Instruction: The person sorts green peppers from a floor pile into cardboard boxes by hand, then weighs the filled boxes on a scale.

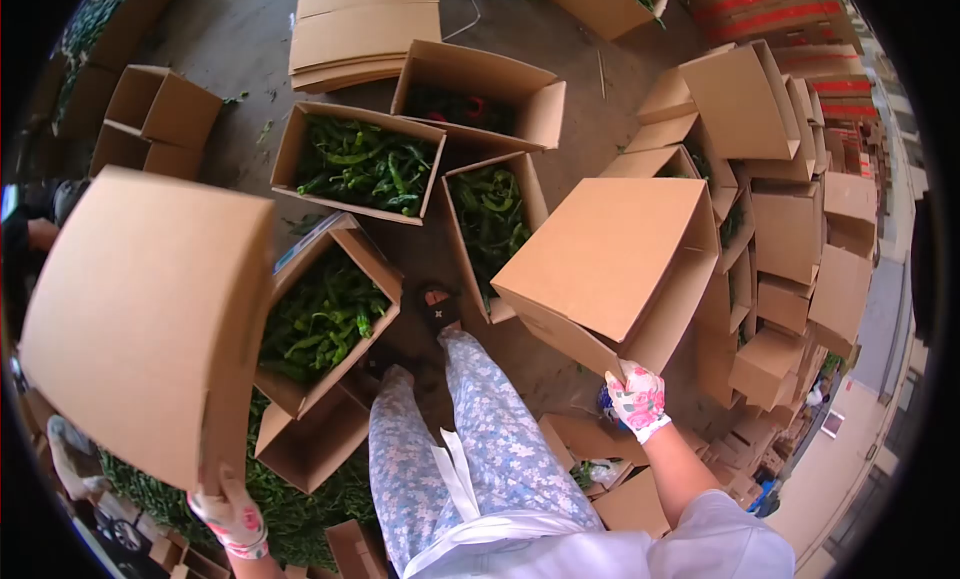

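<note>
I carry two empty cardboard boxes, one in each gloved hand. My left hand [232, 517], in a flowered glove, grips the bottom edge of a large box [145, 319] held up at the left. My right hand [636, 397], in the same kind of glove, grips the lower corner of another empty box [610, 264] at the right. Between them I see my legs in flowered trousers and one dark shoe [437, 307] on the concrete floor.
Several open boxes filled with green peppers [362, 164] stand on the floor ahead and at the left [318, 324]. Flat cardboard [365, 29] lies at the back. Stacks of empty boxes [790, 229] fill the right side. Loose peppers [300, 514] lie heaped at the lower left.
</note>
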### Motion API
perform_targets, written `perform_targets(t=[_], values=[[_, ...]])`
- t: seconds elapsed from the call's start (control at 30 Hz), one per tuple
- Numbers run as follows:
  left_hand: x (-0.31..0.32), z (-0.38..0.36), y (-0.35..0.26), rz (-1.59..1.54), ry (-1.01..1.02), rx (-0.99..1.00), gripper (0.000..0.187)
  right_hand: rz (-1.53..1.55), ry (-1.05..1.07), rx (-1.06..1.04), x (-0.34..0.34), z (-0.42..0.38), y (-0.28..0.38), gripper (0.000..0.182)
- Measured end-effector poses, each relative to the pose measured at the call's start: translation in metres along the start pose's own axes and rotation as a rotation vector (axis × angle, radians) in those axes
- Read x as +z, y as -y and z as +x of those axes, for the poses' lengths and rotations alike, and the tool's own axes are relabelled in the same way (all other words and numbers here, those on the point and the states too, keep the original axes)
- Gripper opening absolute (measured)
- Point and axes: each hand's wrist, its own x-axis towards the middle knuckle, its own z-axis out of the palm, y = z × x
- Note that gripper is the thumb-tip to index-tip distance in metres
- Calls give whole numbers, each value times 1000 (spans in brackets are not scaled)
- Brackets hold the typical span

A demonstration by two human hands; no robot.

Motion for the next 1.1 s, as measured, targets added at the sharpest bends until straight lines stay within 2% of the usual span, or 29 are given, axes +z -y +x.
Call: perform_targets(t=[0.03, 0.1, 0.17, 0.23, 0.3, 0.37, 0.47, 0.5, 0.57, 0.63, 0.7, 0.77, 0.83, 0.87, 0.9, 0.93, 1.0, 1.03, 1.07, 1.1], values=[[15, 16, -30, 45, -49, 259, 15, 58, -8, 60, 4, -9, -9, 27], [28, 48, -74, 69, 276, 496, 12, 125, -41, 164, 12, -26, -27, 27], [56, 69, -139, 130, 412, 673, 21, 154, -55, 340, 24, -40, -43, 30], [102, 96, -170, 22, 425, 968, 31, 157, -139, 328, 56, -43, -71, 31], [143, 113, -208, 50, 441, 1129, 34, 180, -123, 369, 74, -42, -95, 29], [179, 124, -232, 188, 429, 1253, 28, 185, -141, 368, 57, -43, -96, 25], [214, 123, -260, 184, 479, 1317, 26, 183, -92, 472, 46, -50, -115, 24], [222, 119, -267, 177, 483, 1331, 26, 158, -215, 385, 42, -50, -123, 25], [238, 113, -281, 290, 644, 1277, 18, 106, -194, 397, 19, -41, -134, 23], [254, 95, -287, 361, 695, 1226, 14, -67, -244, 320, -1, -19, -154, 21], [262, 81, -281, 209, 583, 1249, 12, -129, -422, 226, -12, 15, -181, 17], [276, 69, -273, 120, 500, 1272, 15, -226, -444, 227, -34, 62, -208, 16], [274, 62, -278, 16, 389, 1186, 23, -204, -541, 227, -51, 115, -240, 18], [271, 60, -280, 18, 386, 1155, 29, -200, -661, 163, -59, 140, -253, 17], [270, 59, -279, 12, 354, 1131, 30, -184, -531, 338, -75, 164, -252, 17], [270, 59, -276, -7, 354, 1107, 31, -202, -610, 412, -77, 187, -264, 16], [266, 61, -267, -35, 318, 1059, 36, -86, -636, 478, -78, 227, -319, 20], [262, 59, -259, -35, 280, 1019, 39, -4, -604, 490, -81, 235, -324, 29], [255, 61, -253, -91, 244, 985, 42, -263, -763, 291, -90, 228, -305, 41], [246, 62, -244, -138, 200, 942, 45, -249, -690, 438, -108, 205, -238, 52]])
